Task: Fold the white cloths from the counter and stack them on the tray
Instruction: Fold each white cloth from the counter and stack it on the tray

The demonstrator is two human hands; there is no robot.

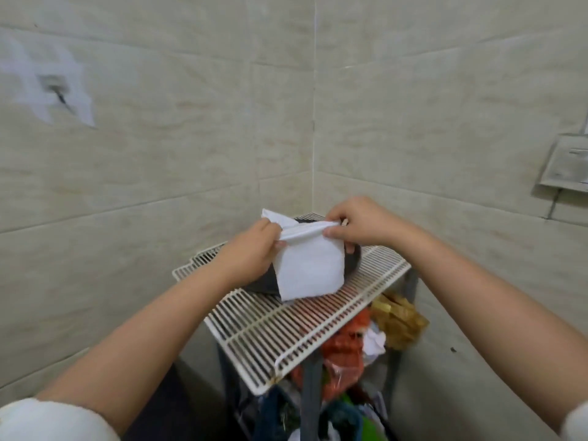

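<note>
Under both hands sits a white wire rack (pixel 286 326). A dark tray (pixel 351 261) on it is mostly hidden behind the cloth. The white cloth (pixel 308 268) hangs folded between the hands, above the tray. The left hand (pixel 251 253) pinches its top left edge. The right hand (pixel 356 222) pinches the top right edge. Below the rack, bright bags (pixel 350 345) are blurry.

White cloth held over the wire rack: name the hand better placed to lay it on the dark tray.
Probably the right hand: it pinches the white cloth at its top fold directly above the dark tray. The left hand grips the side edge, nearer the rack's rim.
</note>
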